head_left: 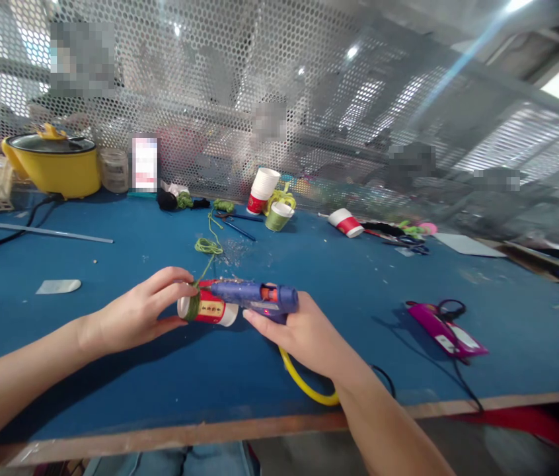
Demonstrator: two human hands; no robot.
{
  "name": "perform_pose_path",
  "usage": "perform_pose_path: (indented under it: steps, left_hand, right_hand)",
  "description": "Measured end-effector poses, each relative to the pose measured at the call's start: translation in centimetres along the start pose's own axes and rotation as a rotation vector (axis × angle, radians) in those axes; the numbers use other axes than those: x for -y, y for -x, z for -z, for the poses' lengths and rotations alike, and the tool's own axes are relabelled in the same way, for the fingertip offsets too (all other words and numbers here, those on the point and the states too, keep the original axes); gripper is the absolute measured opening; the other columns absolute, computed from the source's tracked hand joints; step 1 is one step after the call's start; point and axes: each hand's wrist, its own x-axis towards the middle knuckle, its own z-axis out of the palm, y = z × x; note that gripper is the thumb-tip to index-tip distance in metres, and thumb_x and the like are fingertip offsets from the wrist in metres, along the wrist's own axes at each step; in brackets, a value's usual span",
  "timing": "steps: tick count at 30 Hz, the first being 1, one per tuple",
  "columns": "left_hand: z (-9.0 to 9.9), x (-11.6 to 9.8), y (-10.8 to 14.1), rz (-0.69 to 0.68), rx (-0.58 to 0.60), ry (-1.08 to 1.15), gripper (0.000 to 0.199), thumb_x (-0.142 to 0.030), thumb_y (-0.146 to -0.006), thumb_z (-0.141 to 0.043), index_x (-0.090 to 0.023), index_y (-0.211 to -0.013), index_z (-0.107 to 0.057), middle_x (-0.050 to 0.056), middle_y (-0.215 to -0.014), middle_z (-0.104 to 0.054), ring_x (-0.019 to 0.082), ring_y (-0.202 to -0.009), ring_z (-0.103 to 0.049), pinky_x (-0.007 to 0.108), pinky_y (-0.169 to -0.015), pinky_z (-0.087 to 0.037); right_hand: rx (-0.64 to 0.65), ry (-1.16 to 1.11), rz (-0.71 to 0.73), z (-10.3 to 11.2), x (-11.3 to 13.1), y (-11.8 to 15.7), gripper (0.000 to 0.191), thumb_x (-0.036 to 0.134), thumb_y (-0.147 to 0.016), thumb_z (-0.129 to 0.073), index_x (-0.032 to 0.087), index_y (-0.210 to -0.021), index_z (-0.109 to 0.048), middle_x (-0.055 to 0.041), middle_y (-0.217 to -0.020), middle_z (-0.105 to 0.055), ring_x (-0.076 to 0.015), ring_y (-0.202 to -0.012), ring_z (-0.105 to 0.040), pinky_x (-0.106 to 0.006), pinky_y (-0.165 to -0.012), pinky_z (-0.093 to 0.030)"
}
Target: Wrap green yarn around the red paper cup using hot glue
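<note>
From where I stood: the left hand (135, 311) grasped a red-and-white paper cup (213, 309) wound with green yarn (193, 305); at its three o'clock, the right hand (312, 334) clasped a blue plastic glue gun (247, 294). Bare blue tabletop (170, 380) reached the brown wooden edge (210, 433), six o'clock.

No text is legible: beside the left fingers (173, 291), the red-and-white cylindrical paper cup (207, 309) bears dark characters on a cream rectangular panel (213, 309), too small to read.
</note>
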Motion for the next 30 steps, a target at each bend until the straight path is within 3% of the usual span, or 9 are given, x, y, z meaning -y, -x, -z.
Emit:
perform_pose_path:
  steps: [8,22,30]
  left_hand:
    - [-0.02,-0.28,0.02,-0.044,0.001,-0.037,0.026,-0.013,-0.084,-0.050,-0.017,-0.110,-0.046,0.012,-0.114,-0.049,0.021,-0.108,-0.052,0.031,-0.089,-0.050]
    - [-0.35,0.38,-0.20,0.148,-0.062,0.114,0.030,-0.024,-0.079,-0.060,-0.018,-0.106,-0.049,0.010,-0.107,-0.051,0.020,-0.097,-0.055,0.032,-0.081,-0.051]
    - [-0.27,0.46,-0.37,0.174,-0.082,0.212,0.031,-0.024,-0.078,-0.061,-0.017,-0.106,-0.049,0.010,-0.107,-0.050,0.019,-0.094,-0.057,0.032,-0.080,-0.053]
  right_hand:
    - [0.003,0.020,0.007,-0.05,-0.58,-0.19,0.023,0.034,-0.077,-0.056,0.015,-0.085,-0.066,-0.0035,-0.073,-0.066,-0.0156,-0.065,-0.055,-0.027,-0.063,-0.046]
    - [0.071,-0.025,-0.082,0.12,0.17,0.50,0.020,0.036,-0.074,-0.058,0.018,-0.067,-0.056,0.0034,-0.055,-0.050,-0.0094,-0.051,-0.040,-0.023,-0.051,-0.039]
    - [0.037,-0.132,-0.041,0.79,-0.48,-0.11,0.020,0.036,-0.074,-0.059,0.016,-0.074,-0.064,-0.0024,-0.069,-0.064,-0.0149,-0.065,-0.056,-0.026,-0.061,-0.045]
